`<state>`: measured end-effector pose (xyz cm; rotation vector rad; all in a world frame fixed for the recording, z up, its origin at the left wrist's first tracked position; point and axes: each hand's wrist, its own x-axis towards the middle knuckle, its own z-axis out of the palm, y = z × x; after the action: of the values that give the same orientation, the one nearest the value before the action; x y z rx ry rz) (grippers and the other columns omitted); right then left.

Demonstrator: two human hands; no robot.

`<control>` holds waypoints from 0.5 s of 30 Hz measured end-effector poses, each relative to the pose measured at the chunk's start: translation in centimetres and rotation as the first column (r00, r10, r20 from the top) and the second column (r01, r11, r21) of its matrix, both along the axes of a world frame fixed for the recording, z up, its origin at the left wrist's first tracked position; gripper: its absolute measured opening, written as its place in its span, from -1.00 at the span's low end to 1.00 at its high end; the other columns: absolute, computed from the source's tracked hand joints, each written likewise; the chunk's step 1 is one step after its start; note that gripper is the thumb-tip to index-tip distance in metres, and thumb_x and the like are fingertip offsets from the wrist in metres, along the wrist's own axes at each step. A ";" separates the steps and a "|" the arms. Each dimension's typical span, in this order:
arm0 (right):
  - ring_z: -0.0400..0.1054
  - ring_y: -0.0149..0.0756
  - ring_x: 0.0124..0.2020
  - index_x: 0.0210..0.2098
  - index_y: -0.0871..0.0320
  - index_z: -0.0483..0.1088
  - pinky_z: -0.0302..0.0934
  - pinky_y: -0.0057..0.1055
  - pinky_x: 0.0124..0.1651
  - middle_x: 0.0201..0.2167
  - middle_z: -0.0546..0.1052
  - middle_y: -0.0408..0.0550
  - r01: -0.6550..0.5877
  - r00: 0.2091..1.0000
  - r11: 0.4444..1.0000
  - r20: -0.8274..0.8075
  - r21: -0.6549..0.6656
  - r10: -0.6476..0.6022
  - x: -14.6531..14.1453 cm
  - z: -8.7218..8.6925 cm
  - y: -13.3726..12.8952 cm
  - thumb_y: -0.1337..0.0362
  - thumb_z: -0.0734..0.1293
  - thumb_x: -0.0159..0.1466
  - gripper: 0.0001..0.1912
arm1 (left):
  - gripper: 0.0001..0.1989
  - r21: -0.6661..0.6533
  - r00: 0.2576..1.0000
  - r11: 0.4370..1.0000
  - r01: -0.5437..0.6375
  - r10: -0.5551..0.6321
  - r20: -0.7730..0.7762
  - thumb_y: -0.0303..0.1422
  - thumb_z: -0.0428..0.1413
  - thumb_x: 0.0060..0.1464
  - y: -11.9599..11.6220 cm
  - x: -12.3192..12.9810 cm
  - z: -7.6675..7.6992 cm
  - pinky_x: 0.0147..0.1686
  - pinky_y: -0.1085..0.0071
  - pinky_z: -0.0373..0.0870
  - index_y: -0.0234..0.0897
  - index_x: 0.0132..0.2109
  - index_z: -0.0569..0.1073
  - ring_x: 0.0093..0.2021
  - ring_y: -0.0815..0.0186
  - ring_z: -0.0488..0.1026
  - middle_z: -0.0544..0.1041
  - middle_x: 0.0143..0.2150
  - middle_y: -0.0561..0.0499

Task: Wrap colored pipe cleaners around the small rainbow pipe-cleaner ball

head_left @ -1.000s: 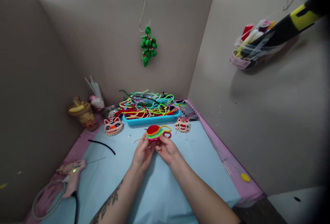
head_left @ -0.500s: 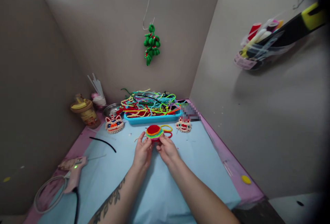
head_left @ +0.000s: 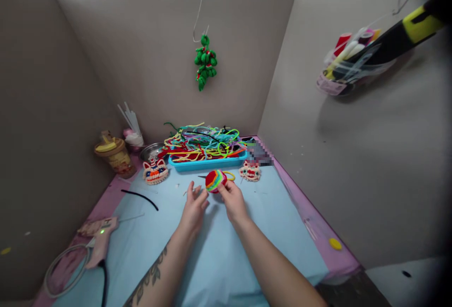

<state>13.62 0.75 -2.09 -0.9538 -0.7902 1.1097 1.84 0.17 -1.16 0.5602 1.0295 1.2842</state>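
A small round piece striped in red, green, yellow and blue (head_left: 214,181) is tilted above the light blue cloth (head_left: 219,260). My right hand (head_left: 233,199) pinches its right edge between thumb and fingers. Just left of the piece is my left hand (head_left: 194,206), fingers apart and holding nothing; whether a fingertip touches the piece is unclear. Behind it a yellow loop (head_left: 230,175) lies on the cloth. Two cream animal-face pieces lie farther back, one on the left (head_left: 156,172) and one on the right (head_left: 250,171).
A blue tray (head_left: 208,164) heaped with coloured pipe cleaners stands at the back, with a metal bowl (head_left: 152,151) and a brown cup (head_left: 118,158) to its left. A pink glue gun (head_left: 102,241) lies front left. A pouch of tools (head_left: 349,69) hangs on the right wall.
The striped piece has turned and tilted in my right hand. My left hand has let go of it, and its fingers have spread. The view has shifted slightly.
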 end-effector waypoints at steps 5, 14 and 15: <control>0.29 -0.37 -0.50 -0.46 0.15 0.44 0.15 -0.43 -0.38 -0.54 0.47 -0.16 -0.224 0.970 0.972 0.112 0.064 0.216 0.9 1.1 -0.8 0.06 0.45 0.06 -0.72 | -0.20 0.326 0.986 0.932 0.159 -0.131 -0.108 -0.57 0.38 -0.38 0.0 -1.4 1.7 0.09 0.35 0.27 -0.12 0.10 0.40 0.27 0.06 0.18 0.30 0.24 -0.13; 0.23 -0.41 -0.56 -0.32 0.11 0.53 0.08 -0.46 -0.51 -0.51 0.48 -0.12 -0.199 0.974 0.979 0.122 0.052 0.192 1.0 1.3 -1.5 0.12 0.41 0.10 -0.78 | -0.34 0.384 0.924 0.846 0.370 -0.289 -0.252 -0.37 0.32 -0.15 0.1 -2.5 1.7 0.08 0.24 0.29 -0.15 0.16 0.38 0.12 0.04 0.37 0.40 0.17 -0.15; 0.25 -0.39 -0.52 -0.34 0.10 0.54 0.11 -0.45 -0.48 -0.48 0.49 -0.11 -0.187 0.973 0.980 0.148 0.061 0.176 1.0 1.5 -1.6 0.15 0.42 0.09 -0.81 | -0.34 0.388 0.924 0.845 0.368 -0.288 -0.250 -0.36 0.32 -0.15 0.1 -2.5 1.7 0.09 0.24 0.29 -0.15 0.15 0.39 0.12 0.03 0.37 0.40 0.17 -0.15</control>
<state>14.65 -0.85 -0.64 -0.9179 -1.0456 1.1703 -0.68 0.25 0.51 1.1645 0.7485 1.1630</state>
